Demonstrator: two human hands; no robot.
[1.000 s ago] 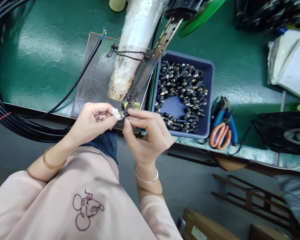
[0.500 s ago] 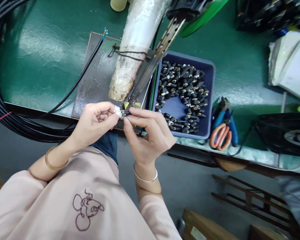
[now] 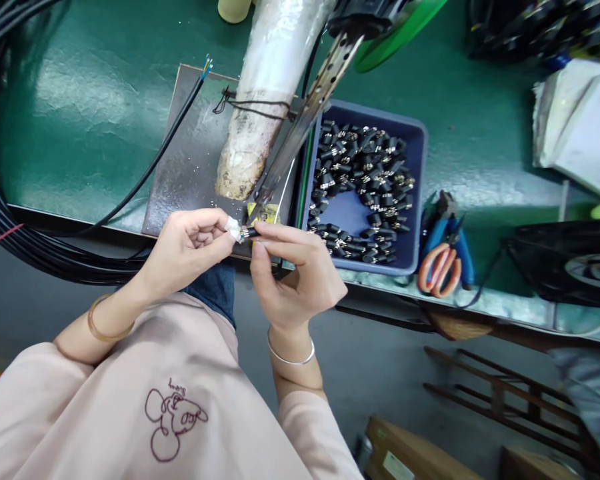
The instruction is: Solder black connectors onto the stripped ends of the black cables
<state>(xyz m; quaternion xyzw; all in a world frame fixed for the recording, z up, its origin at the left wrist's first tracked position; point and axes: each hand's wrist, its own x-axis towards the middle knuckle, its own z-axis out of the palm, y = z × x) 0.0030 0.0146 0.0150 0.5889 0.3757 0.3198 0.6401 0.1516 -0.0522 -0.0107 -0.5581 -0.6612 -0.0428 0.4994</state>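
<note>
My left hand (image 3: 193, 243), with white wrapping on its fingertips, pinches small wires (image 3: 242, 235) that show only as a short stub. In the fingertips of my right hand (image 3: 297, 263) is a small black connector (image 3: 251, 232), its metal pins facing the wires. Connector and wires meet between the two hands. Just above them points the tip of a soldering iron (image 3: 293, 147), mounted at a slant, a small gap away. A yellow sponge-like pad (image 3: 263, 212) lies behind the fingers, and a thin shiny solder wire (image 3: 285, 190) slopes down beside the iron.
Right of the iron, a blue bin (image 3: 417, 200) holds many black connectors. Orange- and blue-handled pliers (image 3: 443, 247) lie beyond it. A wrapped tube (image 3: 260, 113) overhangs a dark plate (image 3: 180, 160). Black cable (image 3: 173, 133) with a stripped end runs from a coil (image 3: 55, 257) at left.
My hands and the connector have moved slightly down, away from the iron's tip. More of the yellow pad and the shiny solder wire now show. The view has shifted a little.
</note>
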